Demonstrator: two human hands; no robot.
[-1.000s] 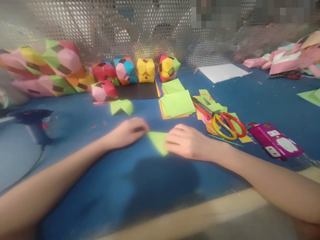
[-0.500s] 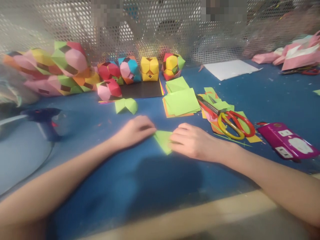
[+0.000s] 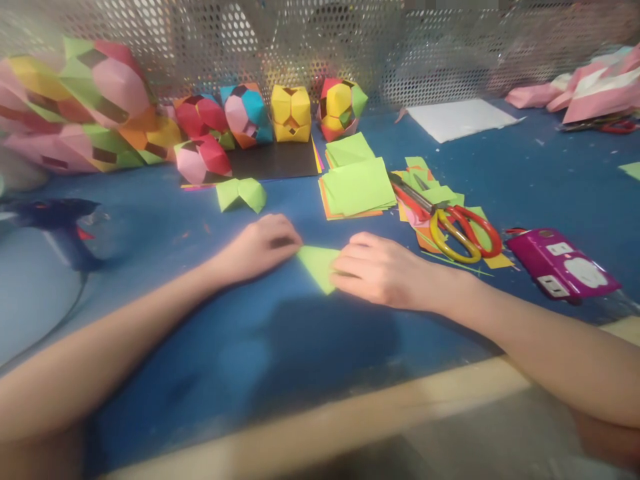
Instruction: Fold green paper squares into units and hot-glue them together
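Note:
A light green piece of paper [image 3: 316,263], folded into a triangle, lies on the blue tabletop [image 3: 210,353] between my hands. My left hand [image 3: 260,248] has its fingers closed on the paper's left corner. Around the right side of the same paper, the fingers of my right hand [image 3: 375,270] are curled together and cover that part of it. Just beyond my left hand sits a folded green paper piece [image 3: 241,195]. A stack of green and orange paper squares [image 3: 357,188] lies beyond my right hand.
Scissors [image 3: 453,230] with red and yellow handles rest on paper scraps to the right, beside a purple case [image 3: 563,263]. A glue gun [image 3: 63,230] stands at left. Colourful paper balls [image 3: 245,115] line the back along a perforated metal panel [image 3: 350,40].
The camera view has tilted down slightly, so everything sits a little higher in the picture. Both hands stay on the folded green paper, with hardly any movement across the table.

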